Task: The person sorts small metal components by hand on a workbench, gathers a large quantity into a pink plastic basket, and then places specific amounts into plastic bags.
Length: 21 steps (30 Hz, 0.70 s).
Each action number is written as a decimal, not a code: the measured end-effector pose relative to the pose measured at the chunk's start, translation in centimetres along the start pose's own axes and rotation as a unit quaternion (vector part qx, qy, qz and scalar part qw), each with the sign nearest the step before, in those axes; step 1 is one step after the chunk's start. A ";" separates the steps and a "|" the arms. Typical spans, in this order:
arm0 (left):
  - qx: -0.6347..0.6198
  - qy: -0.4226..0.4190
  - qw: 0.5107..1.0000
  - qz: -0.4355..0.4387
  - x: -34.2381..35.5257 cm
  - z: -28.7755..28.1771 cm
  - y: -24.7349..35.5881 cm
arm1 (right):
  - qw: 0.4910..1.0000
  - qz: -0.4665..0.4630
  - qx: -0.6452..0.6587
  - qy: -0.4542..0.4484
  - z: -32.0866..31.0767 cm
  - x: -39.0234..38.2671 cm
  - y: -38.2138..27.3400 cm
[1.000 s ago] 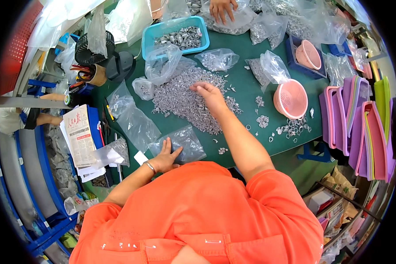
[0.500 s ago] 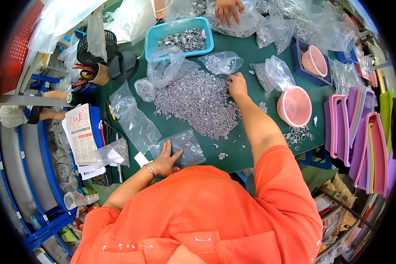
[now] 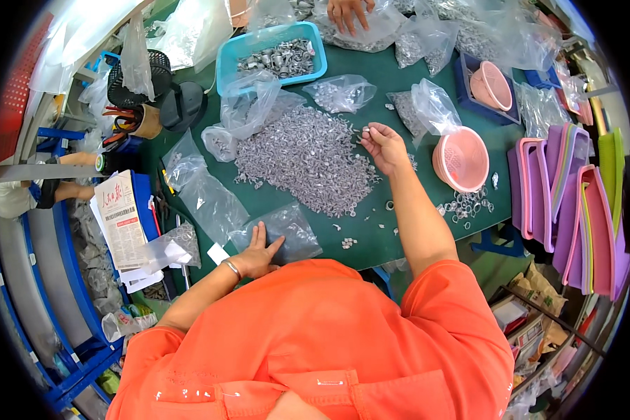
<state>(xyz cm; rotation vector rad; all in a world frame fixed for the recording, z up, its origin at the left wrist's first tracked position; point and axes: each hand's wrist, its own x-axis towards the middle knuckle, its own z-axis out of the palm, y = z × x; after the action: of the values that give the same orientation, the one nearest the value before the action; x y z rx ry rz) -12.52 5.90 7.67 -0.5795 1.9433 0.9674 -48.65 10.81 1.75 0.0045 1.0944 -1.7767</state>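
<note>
My left hand (image 3: 257,255) lies with spread fingers on a clear, flat plastic bag (image 3: 294,231) at the table's near edge. My right hand (image 3: 385,150) is at the right side of a big pile of small silver-grey parts (image 3: 294,164), palm partly turned up, pinching a small pale part (image 3: 366,129) between thumb and finger. A pink plastic basket (image 3: 461,161) stands right of that hand, with loose rings (image 3: 467,208) below it. Another empty-looking bag (image 3: 203,199) lies crumpled left of the pile. Filled bags (image 3: 339,93) lie behind the pile.
A turquoise tray of metal parts (image 3: 273,61) and a blue crate with a pink basket (image 3: 486,84) are at the back. A co-worker's hand (image 3: 346,14) rests over bags. Stacked bins (image 3: 567,196) stand right; tools (image 3: 129,124) and newspaper (image 3: 122,217) lie left.
My right hand moved from the middle of the pile to its right edge, and has since turned palm upward, showing a small part in the fingers. My left hand stays on the bag.
</note>
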 end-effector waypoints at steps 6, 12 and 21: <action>-0.009 0.002 1.000 -0.007 -0.2 0.1 -0.1 | 0.998 -0.019 0.055 -0.029 -1.5 -0.4 -1.5; -0.006 0.010 1.000 0.009 -0.2 0.1 -0.3 | 0.811 -0.159 -0.553 0.103 -2.6 2.0 1.6; 0.013 0.066 0.997 0.039 0.4 1.1 -1.8 | 0.727 -0.249 -0.623 0.142 -1.5 1.5 4.5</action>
<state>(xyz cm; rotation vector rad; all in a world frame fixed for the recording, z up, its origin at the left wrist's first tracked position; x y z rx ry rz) -10.95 5.72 6.29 -0.5677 2.1070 0.9720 -46.74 10.33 -2.88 -0.9371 2.5144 -1.1037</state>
